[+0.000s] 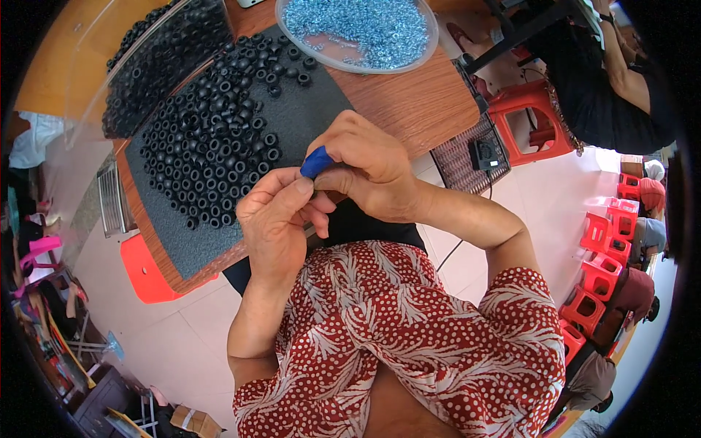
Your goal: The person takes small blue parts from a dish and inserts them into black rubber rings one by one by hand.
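Note:
My left hand (277,219) and my right hand (372,171) meet fingertip to fingertip over the near edge of the table. Both are closed in a pinch, and what lies between the fingertips is too small and hidden to name. A blue wrap (317,162) covers the tip of my right index finger. Just beyond my left hand, a heap of small round black parts with holes (212,131) spreads over a dark grey mat (310,95). Past my right hand stands a round clear tub (432,45) holding many tiny bluish see-through pieces (365,29).
The brown wood-grain table (431,102) carries the mat and tub. A clear upright panel (171,66) borders the heap at the far left. Red stools (529,124) stand around, and a person in black (606,80) sits at the far right. A dark cable (467,226) hangs beside my right arm.

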